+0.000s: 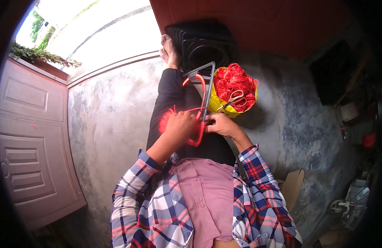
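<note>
Gray tubular frame [210, 82] btwn both hands' fingers, partly cord-wrapped. R hand [222, 125] fingers pinching it; L hand [182, 126] fingers curled on blurry red cord hank [163, 121]. Prob mid-wrap; next turn likely needs cord taut, frame steady.

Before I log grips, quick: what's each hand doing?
Left hand: closed, holding a blurred red cord bundle.
Right hand: closed on the grey tubular frame partly wrapped in red.

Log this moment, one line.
left hand: at red cord bundle; right hand: at grey frame; scissors: on red hanks in yellow container
</note>
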`<state>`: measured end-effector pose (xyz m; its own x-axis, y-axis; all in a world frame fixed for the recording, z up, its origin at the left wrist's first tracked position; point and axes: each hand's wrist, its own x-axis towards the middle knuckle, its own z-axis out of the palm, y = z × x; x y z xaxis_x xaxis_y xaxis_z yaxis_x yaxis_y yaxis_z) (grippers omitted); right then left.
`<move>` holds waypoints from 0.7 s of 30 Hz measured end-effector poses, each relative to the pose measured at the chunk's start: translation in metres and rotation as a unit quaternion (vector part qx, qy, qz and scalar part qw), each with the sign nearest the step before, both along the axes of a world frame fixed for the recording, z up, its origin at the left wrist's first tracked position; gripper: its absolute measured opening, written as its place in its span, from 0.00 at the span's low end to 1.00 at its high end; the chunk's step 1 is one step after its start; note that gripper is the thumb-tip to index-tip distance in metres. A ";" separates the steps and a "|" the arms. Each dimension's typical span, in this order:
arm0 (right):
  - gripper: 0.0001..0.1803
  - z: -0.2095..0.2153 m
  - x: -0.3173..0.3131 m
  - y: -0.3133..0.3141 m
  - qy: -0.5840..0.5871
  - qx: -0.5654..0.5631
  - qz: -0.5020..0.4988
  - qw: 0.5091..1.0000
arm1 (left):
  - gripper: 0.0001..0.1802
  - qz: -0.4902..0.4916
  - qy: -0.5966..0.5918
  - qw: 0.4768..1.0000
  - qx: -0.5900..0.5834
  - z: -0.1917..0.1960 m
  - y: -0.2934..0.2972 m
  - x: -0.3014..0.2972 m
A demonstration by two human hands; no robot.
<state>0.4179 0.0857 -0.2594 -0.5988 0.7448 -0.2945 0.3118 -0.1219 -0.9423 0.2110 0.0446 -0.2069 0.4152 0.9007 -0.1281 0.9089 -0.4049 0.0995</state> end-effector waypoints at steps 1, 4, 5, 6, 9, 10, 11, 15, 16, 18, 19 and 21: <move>0.23 0.000 -0.004 -0.002 0.003 0.015 0.008 1.000 | 0.12 0.000 -0.001 1.000 -0.001 -0.003 0.000 0.006; 0.22 0.013 -0.005 -0.004 -0.036 0.071 0.022 0.997 | 0.15 0.060 -0.124 0.989 -0.045 -0.006 0.000 0.017; 0.21 0.016 -0.004 -0.004 -0.078 0.113 0.026 0.990 | 0.11 0.069 -0.195 0.977 -0.044 -0.008 0.001 0.019; 0.21 0.017 -0.002 -0.004 -0.079 0.114 0.027 0.990 | 0.08 0.078 -0.266 0.960 -0.043 -0.010 0.002 0.021; 0.18 0.016 0.012 -0.009 -0.095 0.321 -0.011 0.942 | 0.12 0.019 -0.339 0.940 0.019 -0.004 0.001 0.013; 0.18 0.014 0.022 -0.009 -0.076 0.365 -0.079 0.925 | 0.12 0.019 -0.343 0.939 0.020 -0.007 0.003 0.011; 0.19 0.012 0.028 -0.009 -0.052 0.408 -0.140 0.901 | 0.13 0.066 -0.400 0.910 0.084 -0.011 0.003 0.006; 0.36 0.064 0.056 -0.022 0.244 0.078 -0.241 0.936 | 0.17 0.273 -0.590 0.746 -0.144 -0.040 0.014 0.002; 0.38 0.070 0.062 -0.028 0.340 0.026 -0.251 0.906 | 0.17 0.301 -0.663 0.631 -0.269 -0.052 0.018 0.004; 0.14 0.082 0.084 -0.038 0.440 0.001 -0.247 0.863 | 0.18 0.291 -0.627 0.637 -0.342 -0.043 0.019 0.011; 0.12 0.085 0.100 -0.044 0.506 -0.032 -0.213 0.835 | 0.18 0.303 -0.641 0.597 -0.376 -0.044 0.016 0.017; 0.13 0.105 0.122 -0.048 0.518 -0.002 -0.228 0.824 | 0.16 0.332 -0.660 0.540 -0.403 -0.039 0.011 0.024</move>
<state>0.5397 0.0373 -0.1542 -0.1880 0.9622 0.1972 -0.7396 -0.0066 -0.6730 0.2350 0.0558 -0.2459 0.2443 0.7802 -0.5758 -0.2519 0.6245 0.7393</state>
